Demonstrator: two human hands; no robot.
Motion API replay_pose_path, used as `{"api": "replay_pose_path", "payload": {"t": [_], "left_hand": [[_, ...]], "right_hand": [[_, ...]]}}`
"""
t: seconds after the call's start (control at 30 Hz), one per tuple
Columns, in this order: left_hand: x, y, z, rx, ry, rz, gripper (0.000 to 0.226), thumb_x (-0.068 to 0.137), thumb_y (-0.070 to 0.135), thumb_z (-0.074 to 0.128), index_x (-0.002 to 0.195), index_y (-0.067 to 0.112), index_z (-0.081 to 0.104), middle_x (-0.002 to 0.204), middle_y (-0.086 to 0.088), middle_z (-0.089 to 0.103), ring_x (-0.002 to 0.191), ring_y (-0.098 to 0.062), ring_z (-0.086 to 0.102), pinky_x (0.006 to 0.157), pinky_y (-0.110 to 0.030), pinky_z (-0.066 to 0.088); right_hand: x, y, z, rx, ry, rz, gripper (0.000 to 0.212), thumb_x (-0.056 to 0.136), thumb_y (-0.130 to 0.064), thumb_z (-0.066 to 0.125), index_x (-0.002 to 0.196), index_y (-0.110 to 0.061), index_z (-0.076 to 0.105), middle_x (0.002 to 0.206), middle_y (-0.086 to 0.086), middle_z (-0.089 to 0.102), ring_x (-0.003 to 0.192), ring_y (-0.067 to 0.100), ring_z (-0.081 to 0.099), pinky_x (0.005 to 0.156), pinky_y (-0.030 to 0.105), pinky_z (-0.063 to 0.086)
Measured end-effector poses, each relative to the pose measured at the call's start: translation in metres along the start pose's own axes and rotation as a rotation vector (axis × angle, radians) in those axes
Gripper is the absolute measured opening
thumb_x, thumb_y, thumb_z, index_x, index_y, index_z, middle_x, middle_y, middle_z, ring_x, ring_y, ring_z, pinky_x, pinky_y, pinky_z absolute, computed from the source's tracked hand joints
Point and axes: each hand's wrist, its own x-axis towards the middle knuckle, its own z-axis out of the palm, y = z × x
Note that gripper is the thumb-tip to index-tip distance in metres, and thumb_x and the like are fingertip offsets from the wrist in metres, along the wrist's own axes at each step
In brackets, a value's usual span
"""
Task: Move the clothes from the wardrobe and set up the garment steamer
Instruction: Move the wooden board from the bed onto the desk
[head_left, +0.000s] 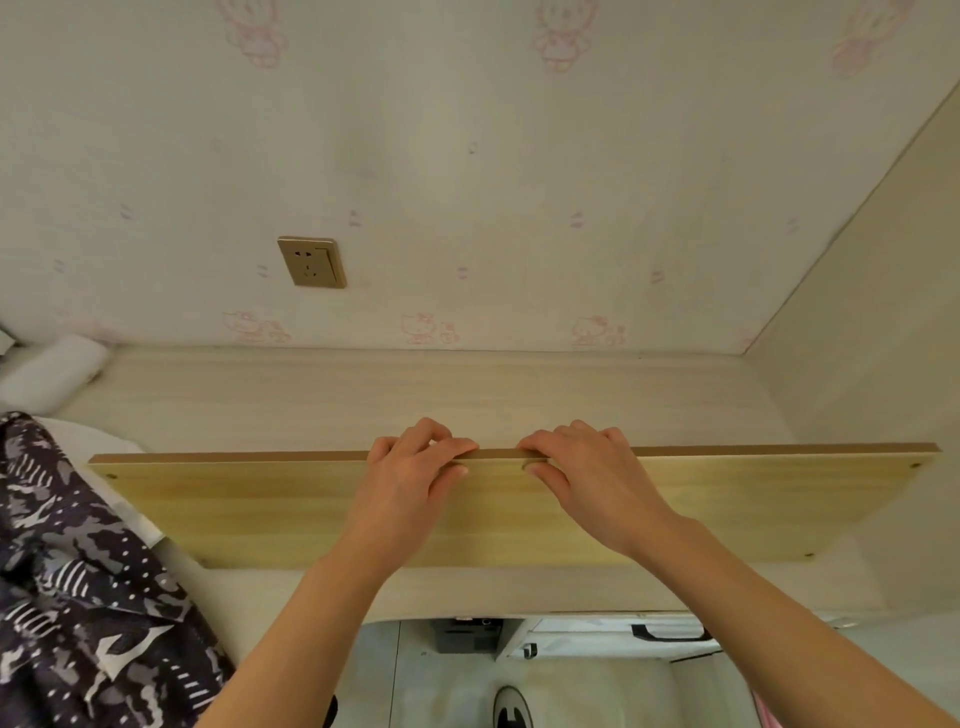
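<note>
Item: patterned garment (88, 582), dark with pale camouflage-like marks and dots. Lies crumpled to the left of the wooden panel (727, 504), its folds reaching the panel's lower left corner. No hand is on it. No garment steamer can be made out.

Item: wooden panel, pale grain, long and flat; the landmark for what follows. It lies tilted across a light ledge (311, 400), far edge uppermost, small fixing holes at its corners.

Item: left hand (415, 483), at the middle of the panel's far edge, fingers curled over the edge, thumb on the near face; closed on the panel.

Item: right hand (587, 483), just beside the left hand, same hooked grip on the same edge.

Step in hand, as judged: shifting the panel out of the way. With both grips so near the centre, the long ends could swing; hands wider apart would steady it.

Edges and room: the panel's right end sits close to a side wall (857, 338), leaving little play. Beyond its far edge the ledge is bare up to the papered wall with a socket (311, 262). A white roll (52, 374) lies beyond its left end.
</note>
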Motion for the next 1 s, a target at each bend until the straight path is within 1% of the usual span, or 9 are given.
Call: {"api": "replay_pose_path", "payload": {"t": [0.13, 0.27, 0.43, 0.53, 0.7, 0.8, 0.87, 0.93, 1.0], "left_hand": [[0.005, -0.004, 0.006, 0.007, 0.014, -0.035, 0.024, 0.092, 0.03, 0.055, 0.113, 0.029, 0.068, 0.103, 0.012, 0.054, 0.078, -0.014, 0.045, 0.082, -0.028, 0.036], [0.01, -0.01, 0.011, 0.001, -0.005, -0.021, 0.035, 0.091, 0.038, 0.044, 0.113, 0.027, 0.068, 0.101, 0.011, 0.053, 0.077, -0.013, 0.054, 0.082, -0.028, 0.034], [0.016, -0.016, 0.016, 0.015, 0.03, -0.023, 0.034, 0.089, 0.037, 0.046, 0.109, 0.023, 0.07, 0.097, 0.011, 0.057, 0.076, -0.011, 0.053, 0.08, -0.031, 0.042], [0.021, -0.023, 0.015, 0.038, 0.022, -0.031, 0.034, 0.089, 0.038, 0.046, 0.108, 0.022, 0.07, 0.096, 0.009, 0.057, 0.076, -0.014, 0.054, 0.08, -0.033, 0.045], [0.033, -0.034, 0.02, 0.084, 0.032, -0.04, 0.031, 0.09, 0.036, 0.049, 0.111, 0.024, 0.068, 0.097, 0.009, 0.056, 0.077, -0.013, 0.052, 0.083, -0.028, 0.044], [0.046, -0.043, 0.028, 0.109, 0.027, -0.048, 0.034, 0.091, 0.034, 0.046, 0.113, 0.02, 0.067, 0.097, 0.007, 0.057, 0.082, -0.015, 0.055, 0.084, -0.031, 0.044], [0.053, -0.048, 0.036, 0.152, 0.045, -0.053, 0.032, 0.09, 0.03, 0.049, 0.114, 0.017, 0.066, 0.099, 0.004, 0.058, 0.086, -0.017, 0.055, 0.083, -0.035, 0.045], [0.059, -0.056, 0.046, 0.21, 0.042, -0.075, 0.033, 0.088, 0.023, 0.061, 0.12, 0.016, 0.063, 0.105, 0.002, 0.06, 0.095, -0.02, 0.056, 0.092, -0.039, 0.043], [0.06, -0.064, 0.056, 0.251, -0.011, -0.115, 0.045, 0.085, 0.02, 0.067, 0.129, 0.017, 0.057, 0.117, 0.002, 0.059, 0.111, -0.021, 0.054, 0.107, -0.043, 0.034]], "right_hand": [[0.008, 0.006, 0.0, -0.008, -0.018, -0.016, 0.026, 0.1, -0.039, 0.037, 0.121, -0.036, 0.052, 0.099, -0.015, 0.058, 0.097, 0.009, 0.045, 0.083, 0.031, 0.029], [0.016, 0.011, 0.004, 0.006, -0.035, -0.014, 0.025, 0.1, -0.039, 0.038, 0.121, -0.037, 0.051, 0.098, -0.015, 0.058, 0.095, 0.008, 0.044, 0.08, 0.03, 0.027], [0.03, 0.015, 0.009, -0.012, -0.094, -0.052, 0.026, 0.1, -0.037, 0.037, 0.122, -0.035, 0.051, 0.101, -0.012, 0.06, 0.098, 0.011, 0.048, 0.085, 0.033, 0.033], [0.041, 0.017, 0.008, -0.014, -0.106, -0.07, 0.026, 0.1, -0.036, 0.037, 0.122, -0.035, 0.051, 0.101, -0.01, 0.061, 0.1, 0.013, 0.048, 0.087, 0.034, 0.033], [0.064, 0.024, 0.01, 0.027, -0.148, -0.061, 0.027, 0.1, -0.035, 0.038, 0.123, -0.038, 0.052, 0.103, -0.011, 0.062, 0.1, 0.013, 0.048, 0.087, 0.035, 0.034], [0.083, 0.031, 0.016, 0.044, -0.167, -0.052, 0.029, 0.1, -0.032, 0.039, 0.126, -0.036, 0.053, 0.107, -0.01, 0.062, 0.104, 0.014, 0.05, 0.089, 0.038, 0.037], [0.098, 0.036, 0.022, 0.067, -0.182, -0.044, 0.029, 0.1, -0.031, 0.039, 0.125, -0.033, 0.054, 0.111, -0.01, 0.063, 0.106, 0.015, 0.052, 0.09, 0.039, 0.038], [0.116, 0.041, 0.029, 0.106, -0.199, -0.022, 0.026, 0.1, -0.03, 0.04, 0.121, -0.03, 0.056, 0.112, -0.009, 0.064, 0.107, 0.016, 0.054, 0.091, 0.038, 0.038], [0.133, 0.046, 0.037, 0.132, -0.219, 0.011, 0.024, 0.099, -0.03, 0.043, 0.118, -0.026, 0.057, 0.113, -0.005, 0.064, 0.107, 0.019, 0.055, 0.092, 0.039, 0.039]]}}
